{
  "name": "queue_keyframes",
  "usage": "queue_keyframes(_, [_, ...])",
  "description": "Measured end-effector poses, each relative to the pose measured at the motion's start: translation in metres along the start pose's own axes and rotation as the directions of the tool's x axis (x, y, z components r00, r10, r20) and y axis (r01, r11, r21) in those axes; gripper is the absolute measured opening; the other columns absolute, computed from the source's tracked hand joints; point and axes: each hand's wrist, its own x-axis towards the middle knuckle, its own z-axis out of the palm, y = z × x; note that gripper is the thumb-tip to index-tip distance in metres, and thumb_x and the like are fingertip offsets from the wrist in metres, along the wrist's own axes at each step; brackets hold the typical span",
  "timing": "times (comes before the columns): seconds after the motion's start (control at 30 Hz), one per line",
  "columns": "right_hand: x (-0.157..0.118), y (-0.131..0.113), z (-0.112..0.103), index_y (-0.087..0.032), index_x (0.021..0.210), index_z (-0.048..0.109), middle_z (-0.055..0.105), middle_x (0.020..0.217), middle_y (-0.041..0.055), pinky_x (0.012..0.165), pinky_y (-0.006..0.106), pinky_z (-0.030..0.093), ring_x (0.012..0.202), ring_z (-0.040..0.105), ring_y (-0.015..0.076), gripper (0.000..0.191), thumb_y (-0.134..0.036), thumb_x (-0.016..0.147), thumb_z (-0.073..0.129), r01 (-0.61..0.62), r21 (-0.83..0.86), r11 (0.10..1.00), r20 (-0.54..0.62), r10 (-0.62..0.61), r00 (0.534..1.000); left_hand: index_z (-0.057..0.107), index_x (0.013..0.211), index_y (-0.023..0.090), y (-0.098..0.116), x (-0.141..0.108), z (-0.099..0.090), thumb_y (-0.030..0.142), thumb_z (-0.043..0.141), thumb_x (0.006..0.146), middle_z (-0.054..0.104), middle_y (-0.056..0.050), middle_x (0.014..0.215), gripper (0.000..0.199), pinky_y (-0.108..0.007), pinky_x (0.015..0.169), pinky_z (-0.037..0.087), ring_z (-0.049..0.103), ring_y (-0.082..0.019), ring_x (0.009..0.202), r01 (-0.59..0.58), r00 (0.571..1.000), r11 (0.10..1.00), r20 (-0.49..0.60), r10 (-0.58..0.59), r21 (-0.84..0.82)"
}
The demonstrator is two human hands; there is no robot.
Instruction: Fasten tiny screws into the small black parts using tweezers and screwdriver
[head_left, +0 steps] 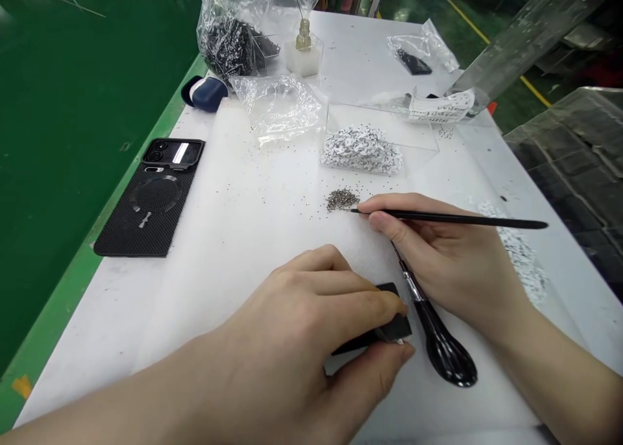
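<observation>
We see the L hand (296,328) low over the white foam sheet (253,205), its fingers (360,296) pressed together w/ the thumb below, pinching a small black flat piece (396,329); the grip hides most of it, so we can't tell its exact shape. The R hand (438,257) holds a slim black pick (462,219) like a pen, fingers (384,221) closed on the shaft, tip just beside a small grey heap of tiny bits (343,200). A black-handled tool w/ a metal ferrule (440,348) lies on the sheet btw both hands, its far end hidden under the R hand.

As far as we can judge, only that small heap is out on the sheet so far, w/ stray specks around it. A much bigger heap of white-and-black bits (361,150) is left in the clear plastic tray (413,130), and more dark bits sit in a clear bag (233,49). Off to the side on the table (97,322) we note a phone in a black case (148,198) and a navy earbud case (204,93).
</observation>
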Motion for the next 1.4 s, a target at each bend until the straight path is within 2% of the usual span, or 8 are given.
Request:
queue_keyframes(0.33, [0.0012, -0.0013, -0.0009, -0.027, 0.105, 0.077, 0.079, 0.104, -0.0023, 0.086, 0.028, 0.06, 0.093, 0.072, 0.0145, 0.015, -0.023, 0.095, 0.067, -0.046, 0.064, 0.997, 0.009, 0.045, 0.999, 0.062, 0.077, 0.012, 0.0001, -0.0006, -0.0005, 0.01, 0.062, 0.093, 0.076, -0.008, 0.087, 0.016, -0.035, 0.077, 0.052, 0.066, -0.016, 0.072, 0.007, 1.0, 1.0, 0.006, -0.007, -0.02])
queue_keyframes(0.63, [0.0004, 0.0012, 0.0001, -0.027, 0.105, 0.077, 0.079, 0.105, -0.0029, 0.087, 0.027, 0.059, 0.095, 0.073, 0.0139, 0.015, -0.023, 0.095, 0.068, -0.031, 0.06, 0.998, 0.003, 0.031, 1.0, 0.061, 0.076, 0.012, 0.0008, -0.0002, -0.0004, 0.009, 0.062, 0.093, 0.078, -0.009, 0.093, 0.017, -0.034, 0.077, 0.053, 0.069, -0.016, 0.075, 0.022, 1.0, 0.999, 0.003, -0.022, -0.034])
queue_keyframes(0.97, [0.0016, 0.0016, 0.0015, -0.028, 0.105, 0.077, 0.079, 0.105, -0.0025, 0.088, 0.032, 0.06, 0.096, 0.073, 0.0168, 0.015, -0.023, 0.095, 0.067, -0.014, 0.055, 0.998, 0.006, 0.014, 1.0, 0.06, 0.075, 0.013, 0.0008, 0.0002, 0.0004, 0.011, 0.063, 0.093, 0.078, -0.008, 0.092, 0.018, -0.033, 0.077, 0.054, 0.069, -0.015, 0.074, 0.035, 0.999, 0.999, 0.008, -0.034, -0.031])
queue_keyframes(1.2, [0.0001, 0.0017, -0.0029, -0.028, 0.102, 0.077, 0.079, 0.101, -0.002, 0.085, 0.031, 0.059, 0.095, 0.072, 0.0166, 0.012, -0.026, 0.096, 0.067, -0.02, 0.095, 0.995, 0.009, 0.02, 1.0, 0.06, 0.074, 0.014, -0.0034, 0.0021, -0.0025, 0.013, 0.064, 0.093, 0.078, -0.007, 0.091, 0.019, -0.032, 0.078, 0.055, 0.069, -0.015, 0.075, 0.037, 0.999, 0.999, 0.008, -0.037, -0.028])
queue_keyframes(1.4, [-0.0005, 0.0012, -0.0041, -0.028, 0.101, 0.076, 0.078, 0.101, -0.0029, 0.082, 0.029, 0.058, 0.095, 0.072, 0.0159, 0.011, -0.025, 0.096, 0.067, -0.006, 0.091, 0.996, 0.041, 0.002, 0.999, 0.06, 0.074, 0.013, 0.001, 0.0015, -0.0013, 0.01, 0.063, 0.093, 0.078, -0.008, 0.094, 0.019, -0.032, 0.077, 0.055, 0.07, -0.016, 0.078, 0.042, 0.999, 0.999, 0.01, -0.042, -0.004])
